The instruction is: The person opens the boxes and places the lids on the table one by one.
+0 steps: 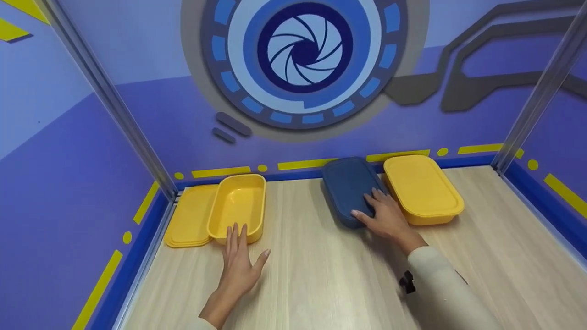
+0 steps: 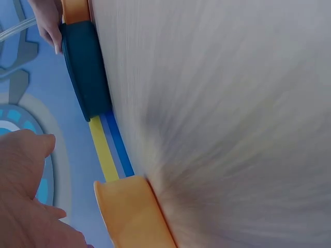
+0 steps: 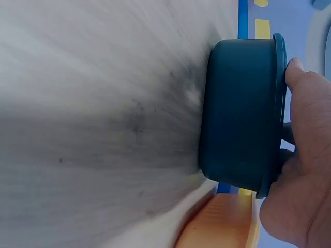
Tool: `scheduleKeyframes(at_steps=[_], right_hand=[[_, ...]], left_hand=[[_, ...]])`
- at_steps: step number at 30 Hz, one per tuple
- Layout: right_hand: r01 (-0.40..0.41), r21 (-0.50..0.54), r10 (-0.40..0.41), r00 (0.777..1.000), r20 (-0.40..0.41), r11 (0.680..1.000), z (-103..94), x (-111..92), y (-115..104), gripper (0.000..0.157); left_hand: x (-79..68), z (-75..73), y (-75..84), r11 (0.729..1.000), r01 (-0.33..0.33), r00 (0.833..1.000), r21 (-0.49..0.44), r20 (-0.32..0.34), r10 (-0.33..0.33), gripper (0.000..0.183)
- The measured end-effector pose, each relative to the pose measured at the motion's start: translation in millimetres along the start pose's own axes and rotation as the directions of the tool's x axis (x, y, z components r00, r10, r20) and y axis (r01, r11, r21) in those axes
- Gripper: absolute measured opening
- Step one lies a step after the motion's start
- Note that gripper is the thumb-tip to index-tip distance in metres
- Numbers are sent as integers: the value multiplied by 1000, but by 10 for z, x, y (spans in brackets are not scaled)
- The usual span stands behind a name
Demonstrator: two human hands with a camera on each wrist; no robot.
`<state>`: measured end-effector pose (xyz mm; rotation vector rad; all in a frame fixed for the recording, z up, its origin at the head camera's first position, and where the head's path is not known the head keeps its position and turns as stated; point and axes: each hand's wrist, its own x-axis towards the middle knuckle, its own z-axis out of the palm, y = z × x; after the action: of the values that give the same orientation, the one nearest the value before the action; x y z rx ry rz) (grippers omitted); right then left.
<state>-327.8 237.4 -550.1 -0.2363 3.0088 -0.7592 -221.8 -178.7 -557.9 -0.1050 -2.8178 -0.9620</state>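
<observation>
My right hand [image 1: 389,219] rests on the lid of a dark blue lidded food container [image 1: 348,185], its fingers spread over the near right part. In the right wrist view the thumb lies along the lid's edge, and the container's side wall faces the camera. On the left side, an uncovered yellow food container [image 1: 237,201] partly overlaps a yellow lid [image 1: 189,220] beside it. My left hand [image 1: 240,270], fingers extended and thumb spread, is at the near rim of that yellow container. In the left wrist view this hand appears above the container's rim level, holding nothing.
Right of the blue container stands a second yellow container [image 1: 424,185] with its lid on, close beside it. A wood-patterned tabletop [image 1: 302,275] carries everything. Printed panels close off the back [image 1: 156,119] and both sides, with metal posts [image 1: 110,98] at the corners.
</observation>
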Motion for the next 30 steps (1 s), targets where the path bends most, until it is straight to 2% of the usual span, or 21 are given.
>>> scheduleKeyframes(at_steps=[8,13,21,27,30], right_hand=[[25,-56,-23,999,24,998,-41,-125,-89,97],[69,-115,-71,997,-15,991,38,-291,-195,93],[58,-172,-71,995,-70,983,165,-628,-392,91],[33,-178,-45,997,-65,983,238,-807,-544,93],[44,-188,-60,995,-78,981,277,-895,-612,92]], left_hand=[[38,101,70,998,-48,999,-35,-28,47,83],[69,190,136,995,-86,996,-58,-19,85,77],[59,367,340,991,-111,990,-69,81,117,76],[18,481,526,973,-197,971,-118,111,210,73],[17,517,624,965,-224,956,-134,162,244,77]])
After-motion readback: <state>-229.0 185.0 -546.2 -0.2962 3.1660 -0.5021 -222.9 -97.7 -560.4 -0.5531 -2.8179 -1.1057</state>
